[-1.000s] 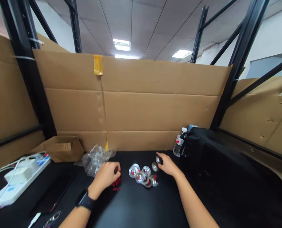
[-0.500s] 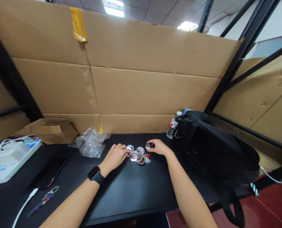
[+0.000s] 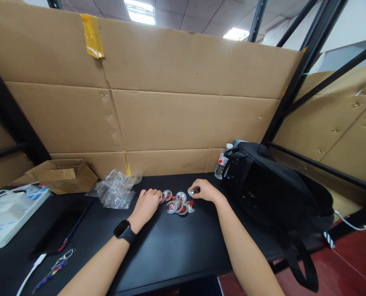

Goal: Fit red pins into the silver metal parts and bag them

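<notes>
A cluster of small shiny metal discs with red centres [image 3: 172, 207] lies on the black tabletop [image 3: 170, 250], some overlapping or tilted. My left hand [image 3: 146, 206], with a dark watch on the wrist, is at the cluster's left side. Its fingers are curled around a metal disc [image 3: 162, 199], mostly hidden by the fingertips. At the upper right of the cluster, my right hand [image 3: 205, 190] pinches another metal disc [image 3: 191, 191] between thumb and fingers. A dark part of that disc shows near the fingertips.
Crumpled clear plastic [image 3: 116, 191] and an open brown paper bag [image 3: 67, 176] sit left. A white power strip [image 3: 13, 216], dark tablet [image 3: 59, 224] and keychain [image 3: 55, 269] lie nearer. Right stand a water bottle [image 3: 221, 164] and black backpack [image 3: 275, 193]. Cardboard [image 3: 170, 98] walls the back.
My left hand has shifted slightly left, away from the cluster's middle. My right hand still pinches its disc, now turned to show more silver. The camera view has shifted a little.
</notes>
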{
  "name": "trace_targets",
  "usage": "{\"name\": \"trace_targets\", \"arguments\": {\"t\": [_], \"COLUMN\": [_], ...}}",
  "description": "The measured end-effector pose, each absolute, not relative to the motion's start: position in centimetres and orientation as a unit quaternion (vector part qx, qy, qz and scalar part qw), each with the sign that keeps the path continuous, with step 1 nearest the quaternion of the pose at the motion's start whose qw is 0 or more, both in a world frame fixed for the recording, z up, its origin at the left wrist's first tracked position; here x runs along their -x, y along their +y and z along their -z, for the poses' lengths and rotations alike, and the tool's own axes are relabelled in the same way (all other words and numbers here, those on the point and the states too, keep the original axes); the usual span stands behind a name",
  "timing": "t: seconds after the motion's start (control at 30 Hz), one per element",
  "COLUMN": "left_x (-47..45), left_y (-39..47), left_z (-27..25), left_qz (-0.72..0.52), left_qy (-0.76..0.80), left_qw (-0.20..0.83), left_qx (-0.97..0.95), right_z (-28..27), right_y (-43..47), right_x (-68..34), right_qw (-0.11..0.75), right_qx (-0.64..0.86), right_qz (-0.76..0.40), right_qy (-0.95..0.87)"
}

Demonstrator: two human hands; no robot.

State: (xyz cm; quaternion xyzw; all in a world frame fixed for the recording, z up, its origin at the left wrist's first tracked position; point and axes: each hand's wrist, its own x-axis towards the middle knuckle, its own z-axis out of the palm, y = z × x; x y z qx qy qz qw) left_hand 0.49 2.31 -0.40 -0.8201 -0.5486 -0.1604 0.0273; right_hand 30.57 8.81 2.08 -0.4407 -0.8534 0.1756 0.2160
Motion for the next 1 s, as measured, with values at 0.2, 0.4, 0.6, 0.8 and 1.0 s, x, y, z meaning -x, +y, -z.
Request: {"name": "trace_targets", "arguments": {"t": [0.2, 0.4, 0.6, 0.8, 1.0], "left_x": [0.4, 0.3, -0.2, 2.7, 7.2], "left_y": [1.7, 1.3, 0.8, 1.0, 1.8], "left_z": [-0.7, -1.2, -1.4, -2.4, -2.0], "left_qz": [0.264, 0.412, 0.407, 0.305, 0.150], "left_qy": [-0.558, -0.437, -0.413, -0.502, -0.457], "left_qw": [-0.073, -0.279, -0.296, -0.113, -0.174], "left_qx": [0.783, 0.749, 0.759, 0.802, 0.860], "right_z": [-2.8, -2.4, -2.0, -2.5, -1.1], "right_y": [6.3, 3.8, 3.3, 4.6, 9.0], "right_x": [-25.8, -21.3, -21.0, -22.8, -29.0], "right_qw": [0.320, 0.359, 0.373, 0.373, 0.254], "right_qx": [0.363, 0.277, 0.282, 0.344, 0.479], "right_qz": [-0.226, -0.273, -0.296, -0.181, -0.128], "right_qy": [-0.846, -0.848, -0.833, -0.842, -0.831]}}
